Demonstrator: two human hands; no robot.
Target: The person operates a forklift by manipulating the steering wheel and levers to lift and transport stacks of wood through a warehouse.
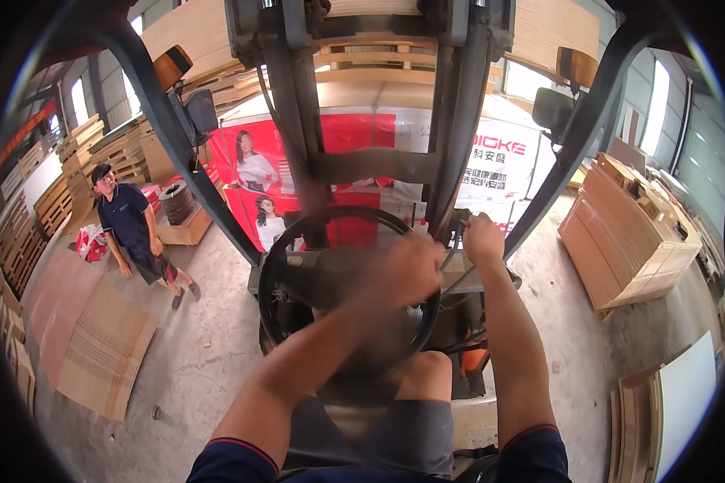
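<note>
Black steering wheel [267,282], tilted in front of the seated body, with the left grip [407,270] laid over its right side and the left forearm [298,366] slanting across; too blurred to tell whether clenched around the rim or only resting there. Just right of the wheel, right grip [483,239] curled closed on a dark control lever [459,229]. Straight ahead, dark steel forklift mast [466,97], and beyond it a stack wrapped in red and white printed sheeting [350,133]. Off to the left, on the concrete floor [197,354], a standing person [125,213] in dark shirt and shorts, near flat-laid brown sheets [109,346]. To the right, a tall stack of brown boards [620,237]; nearer, at lower right, a white panel [685,402] on edge beside brown ones.
</note>
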